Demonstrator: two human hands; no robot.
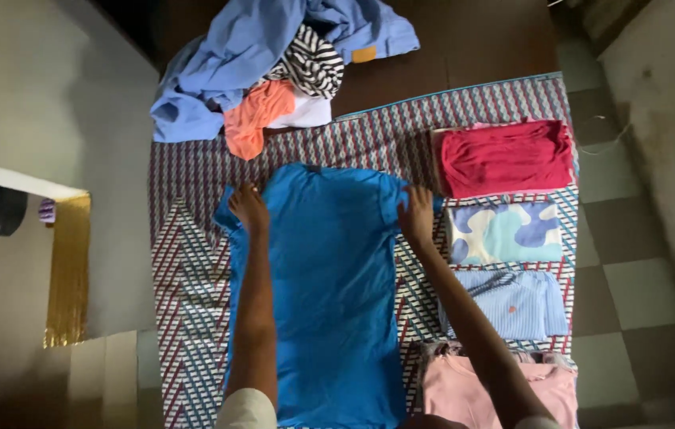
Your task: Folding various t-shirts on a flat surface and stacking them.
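Shirt (329, 294) lies flat on the mat (187, 270), mid-mat; left hand (248, 208) on its upper left corner, right hand (416, 214) on its upper right. To the right, four folded garments (506, 157) in a column on the mat; beyond the shirt, a clothes heap (274, 63) overlapping the mat's far edge.

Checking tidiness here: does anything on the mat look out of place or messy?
Yes: the heap of unfolded clothes at the far edge of the mat is crumpled, unlike the folded stack on the right. Both hands press the flat blue shirt.
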